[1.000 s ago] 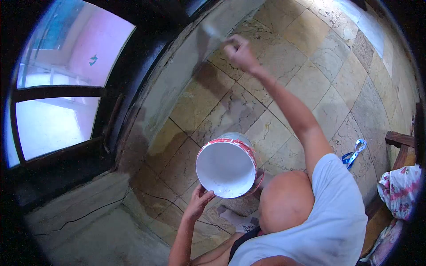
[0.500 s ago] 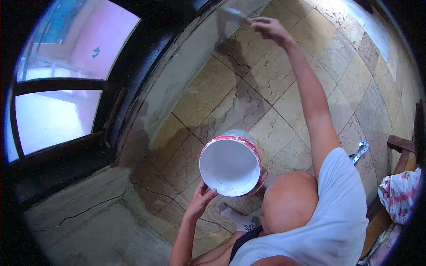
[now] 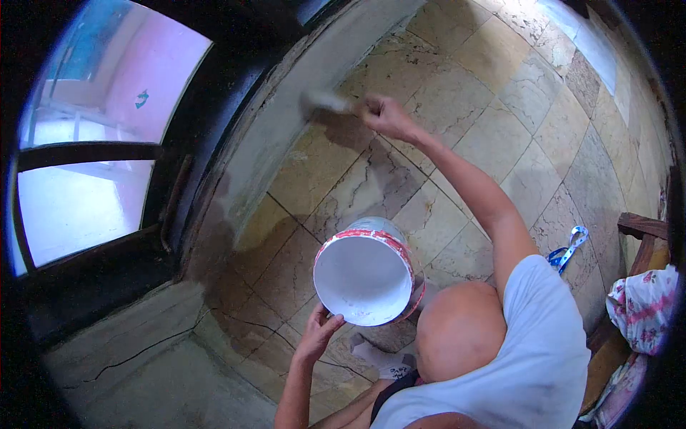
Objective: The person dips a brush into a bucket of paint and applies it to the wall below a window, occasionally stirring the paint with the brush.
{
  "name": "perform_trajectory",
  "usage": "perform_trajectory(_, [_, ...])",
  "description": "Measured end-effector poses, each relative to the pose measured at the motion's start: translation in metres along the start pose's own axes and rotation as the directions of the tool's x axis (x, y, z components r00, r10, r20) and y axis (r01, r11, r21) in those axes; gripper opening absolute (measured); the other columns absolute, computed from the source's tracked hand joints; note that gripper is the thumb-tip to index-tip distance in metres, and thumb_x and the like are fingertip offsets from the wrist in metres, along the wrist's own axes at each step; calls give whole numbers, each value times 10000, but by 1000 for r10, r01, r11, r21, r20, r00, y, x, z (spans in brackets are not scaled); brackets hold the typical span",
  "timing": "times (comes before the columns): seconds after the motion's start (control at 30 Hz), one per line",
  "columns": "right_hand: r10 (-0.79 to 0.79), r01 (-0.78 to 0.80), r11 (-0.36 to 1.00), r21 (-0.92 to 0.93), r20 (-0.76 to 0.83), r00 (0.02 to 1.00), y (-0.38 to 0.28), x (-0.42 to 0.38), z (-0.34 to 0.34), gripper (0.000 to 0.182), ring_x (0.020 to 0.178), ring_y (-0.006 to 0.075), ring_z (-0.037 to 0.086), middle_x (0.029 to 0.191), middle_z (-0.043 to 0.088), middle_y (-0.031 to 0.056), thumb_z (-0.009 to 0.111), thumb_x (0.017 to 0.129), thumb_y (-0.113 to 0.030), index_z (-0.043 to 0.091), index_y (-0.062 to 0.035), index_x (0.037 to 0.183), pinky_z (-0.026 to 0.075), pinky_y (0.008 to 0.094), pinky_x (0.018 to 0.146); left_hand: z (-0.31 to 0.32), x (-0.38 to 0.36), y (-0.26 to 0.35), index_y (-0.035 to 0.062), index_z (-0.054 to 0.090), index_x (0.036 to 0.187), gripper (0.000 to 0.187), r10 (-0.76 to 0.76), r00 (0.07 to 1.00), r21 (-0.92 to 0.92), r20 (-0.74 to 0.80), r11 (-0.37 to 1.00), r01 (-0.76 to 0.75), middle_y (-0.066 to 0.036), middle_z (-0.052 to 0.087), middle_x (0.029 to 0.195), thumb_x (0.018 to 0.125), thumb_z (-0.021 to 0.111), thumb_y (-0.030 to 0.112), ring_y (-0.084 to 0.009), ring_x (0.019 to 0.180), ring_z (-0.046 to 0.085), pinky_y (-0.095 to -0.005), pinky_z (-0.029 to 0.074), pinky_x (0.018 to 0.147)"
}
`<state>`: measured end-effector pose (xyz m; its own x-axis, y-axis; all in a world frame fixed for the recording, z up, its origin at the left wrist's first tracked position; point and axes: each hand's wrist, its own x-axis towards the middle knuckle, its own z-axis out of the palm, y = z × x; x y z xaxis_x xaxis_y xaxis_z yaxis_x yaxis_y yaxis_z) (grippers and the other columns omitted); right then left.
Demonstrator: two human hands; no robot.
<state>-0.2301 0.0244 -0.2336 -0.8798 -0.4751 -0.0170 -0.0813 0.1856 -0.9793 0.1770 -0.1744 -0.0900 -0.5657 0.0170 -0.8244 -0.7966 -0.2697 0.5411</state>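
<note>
My left hand [image 3: 319, 333] grips the lower rim of a white bucket [image 3: 363, 279], thumb over the edge. The bucket is tilted with its mouth toward me; red smears run round its rim, and white coats the inside. Farther out, my right hand [image 3: 388, 119] is closed on the handle of a paintbrush [image 3: 327, 102], blurred by motion. The brush head points left and overlaps the low, pale wall strip [image 3: 279, 139] below the dark frame.
A window [image 3: 86, 207] in a dark frame stands at left. Stone tiles [image 3: 436, 236] cover the floor. On them lies a blue-and-white strap-like thing [image 3: 569, 249]. At right are a wooden furniture arm [image 3: 641, 226] and floral cloth [image 3: 641, 307]. A dark line [image 3: 250, 319] crosses the lower left.
My right hand has swept the paintbrush left and nearer to me along the wall strip. My left hand keeps hold of the bucket, which sits slightly lower in view.
</note>
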Motion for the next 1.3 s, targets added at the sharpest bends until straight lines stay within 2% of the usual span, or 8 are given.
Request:
perform_trajectory(0.17, [-90,64,995,75,418,904,-39,-5,0,305,631,69,458,702,546,-25,631,807,-245,626,-39,1031,383,244,536,-2,2,0,25,363,1325,615,14,1000,45,5,999,-14,-116,471,1258,812,659,192,-218,1126,495,-379,418,971])
perform_trajectory(0.33, [-58,57,998,10,224,973,-42,36,-38,332,578,55,444,757,614,4,641,827,-275,628,-46,1067,368,224,484,-5,2,3,1,388,1313,686,-23,1000,50,15,999,22,-131,449,1280,769,723,251,-228,1179,433,-373,354,1010])
perform_trajectory(0.4, [135,-137,990,18,65,989,-31,38,-64,317,599,67,513,776,638,10,675,809,-272,651,-70,1052,439,237,521,-2,1,7,0,386,1315,689,-22,1000,78,10,997,21,-133,446,1284,768,726,244,-228,1181,434,-371,351,1014])
perform_trajectory(0.57, [75,-38,979,203,-180,981,-19,6,-78,343,510,30,394,767,620,23,671,816,-215,615,-84,1128,322,199,438,-2,2,6,-6,383,1315,678,-14,1000,36,19,999,13,-143,435,1293,778,718,236,-224,1191,424,-369,339,1025])
perform_trajectory(0.8, [38,-116,982,147,449,893,-67,23,19,376,511,40,403,713,576,-14,693,782,-260,636,-83,1109,324,199,449,-3,1,10,-16,365,1326,693,-35,999,44,29,998,34,-144,420,1306,783,716,232,-221,1211,406,-371,337,1027])
perform_trajectory(0.97, [170,-181,983,41,198,965,-53,47,-48,390,566,35,432,747,582,-42,662,812,-301,620,-103,1145,341,186,490,-4,0,5,18,339,1339,670,64,997,177,36,982,-70,-142,483,1245,805,677,243,-226,1129,487,-383,415,968])
perform_trajectory(1.1, [192,-145,961,234,-192,962,-3,38,-135,352,593,34,482,817,600,-23,632,855,-261,593,-98,1165,370,179,502,-3,2,-1,28,344,1339,663,60,998,93,20,994,-62,-135,484,1247,807,673,247,-221,1126,487,-379,419,961])
perform_trajectory(1.3, [153,-49,985,166,-704,693,76,85,-188,306,589,65,514,800,604,26,654,835,-217,578,-46,1077,436,216,488,-8,6,-5,21,354,1327,671,31,998,78,51,996,-35,-129,466,1267,792,690,246,-233,1148,470,-390,415,967])
